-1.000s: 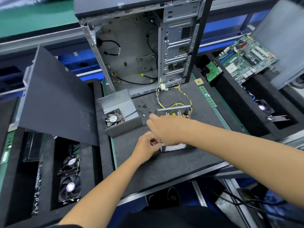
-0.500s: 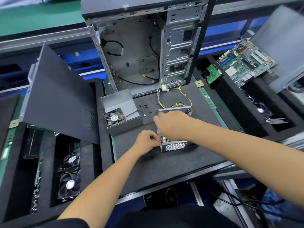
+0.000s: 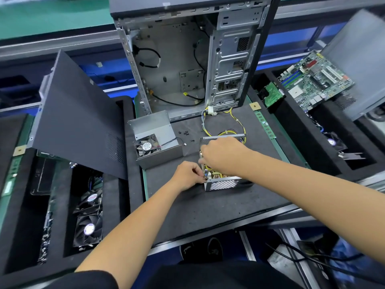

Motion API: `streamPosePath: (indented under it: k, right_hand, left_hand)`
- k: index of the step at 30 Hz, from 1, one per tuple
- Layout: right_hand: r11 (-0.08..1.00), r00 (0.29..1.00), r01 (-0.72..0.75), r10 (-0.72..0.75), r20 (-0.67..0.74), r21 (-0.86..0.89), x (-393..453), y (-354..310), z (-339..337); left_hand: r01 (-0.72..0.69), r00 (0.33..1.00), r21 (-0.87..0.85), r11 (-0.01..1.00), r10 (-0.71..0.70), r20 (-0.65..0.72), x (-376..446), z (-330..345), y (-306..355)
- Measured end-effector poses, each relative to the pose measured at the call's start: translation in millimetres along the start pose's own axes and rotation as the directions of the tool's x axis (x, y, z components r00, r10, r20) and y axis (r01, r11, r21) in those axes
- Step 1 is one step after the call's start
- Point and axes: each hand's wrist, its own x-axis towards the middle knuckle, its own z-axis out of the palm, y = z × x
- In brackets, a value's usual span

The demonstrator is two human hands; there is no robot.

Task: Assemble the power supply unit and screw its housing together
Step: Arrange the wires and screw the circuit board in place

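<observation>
Both hands work at the open power supply on the mat

Since a second ago the right hand (image 3: 220, 155) has slid nearer over the perforated grey metal power supply box (image 3: 224, 183), fingers curled on its left wall; the left hand (image 3: 187, 176) keeps pinching something small at its near-left corner on the dark foam mat (image 3: 208, 207).

One cam only, head-worn, wide-angle w/ bent edges. Looks fwd and steeply down from above the bench front, so the dark mat (image 3: 208, 205) sits mid-frame, close. Both forearms enter from bottom edge; left hand (image 3: 187, 176) and right hand (image 3: 220, 156) meet near centre. Open PC case (image 3: 187, 59) stands farther back, up top; foam trays (image 3: 18, 205) run off at the sides. No 2nd view, so nothing shared.
</observation>
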Motion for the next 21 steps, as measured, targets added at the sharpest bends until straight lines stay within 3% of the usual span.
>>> streamPosePath:
  k: [5,12,15,17,21]
  right_hand:
    - [0.984,0.994,0.082,-0.093,0.065,0.157,-2.6,-0.3,-1.7]
    - [0.998,0.996,0.054,-0.052,0.074,-0.023,-4.9,2.3,-5.8]
    - [0.999,0.994,-0.002,-0.003,0.11,0.05,-7.8,4.1,-0.8]
    - [0.991,0.991,0.032,-0.049,0.123,0.13,-7.6,4.2,0.4]
    - [0.993,0.998,0.03,-0.036,0.047,0.117,-7.0,-0.5,-0.7]
  left_hand:
    - [0.0,1.0,0.019,1.0,-0.001,0.03,1.5,-3.5,1.5]
    - [0.025,0.999,0.03,0.999,-0.026,0.045,3.9,-5.4,4.0]
    - [0.035,0.998,0.041,0.999,-0.037,0.05,4.3,-7.6,5.9]
    - [0.032,0.998,0.06,0.998,-0.035,0.055,5.3,-8.3,6.4]
    - [0.035,0.997,0.042,0.999,-0.037,0.066,4.7,-9.4,6.0]
